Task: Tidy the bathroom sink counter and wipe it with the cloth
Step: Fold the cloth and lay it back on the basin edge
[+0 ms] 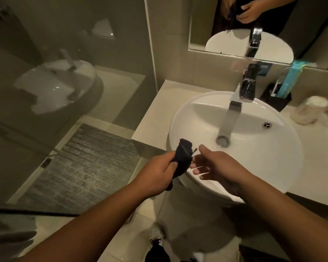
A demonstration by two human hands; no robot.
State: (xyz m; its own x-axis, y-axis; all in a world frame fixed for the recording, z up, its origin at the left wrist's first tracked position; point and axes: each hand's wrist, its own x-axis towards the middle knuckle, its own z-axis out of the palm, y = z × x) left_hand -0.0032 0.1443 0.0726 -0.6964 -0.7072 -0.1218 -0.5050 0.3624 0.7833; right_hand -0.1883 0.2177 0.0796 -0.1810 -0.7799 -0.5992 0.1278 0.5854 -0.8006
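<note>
A dark cloth (181, 157) is bunched in my left hand (155, 173), held over the front left rim of the white round sink (254, 159). My right hand (219, 165) hovers just to the right of the cloth, fingers spread, holding nothing and almost touching it. The pale stone counter (155, 114) surrounds the basin. A chrome faucet (235, 108) rises over the bowl. At the back right stand a black holder (276, 100) with a blue-green tube (290, 78) in it and a whitish blurred jar (309, 110).
A mirror (254, 25) hangs above the faucet. A glass shower screen (64, 91) stands close on the left, with a dark shower mat (87, 161) behind it. The counter's left edge drops to the tiled floor (133, 233).
</note>
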